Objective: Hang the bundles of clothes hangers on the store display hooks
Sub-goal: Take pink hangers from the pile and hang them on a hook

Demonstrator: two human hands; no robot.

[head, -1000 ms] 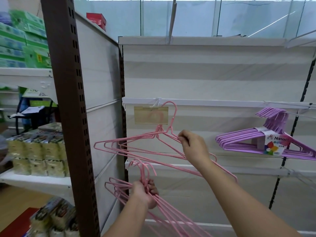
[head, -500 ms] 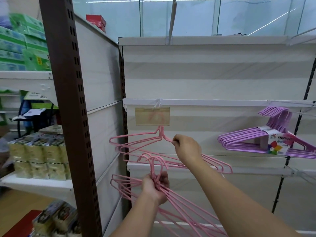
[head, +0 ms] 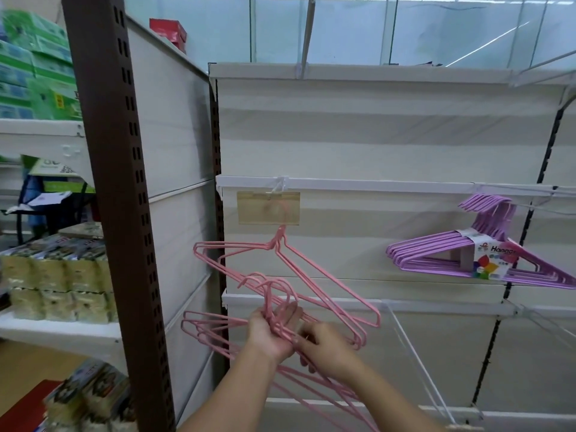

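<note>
Pink hangers (head: 280,325) in left hand (head: 268,335) grip, right hand (head: 327,347) pinching their wires

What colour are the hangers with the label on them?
Purple hangers, hanging at the right in the head view.

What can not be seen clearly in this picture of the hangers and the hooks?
Head view only:
- Hook tip holding the hung pink hangers: hidden behind the yellowish tag.
- Number of pink hangers in the held bundle: wires overlap, and both hands cover the necks.
- Purple bundle: right end cut off by the frame edge.
- Small print on its label: too small.
- Packs at left: blurred.
</note>
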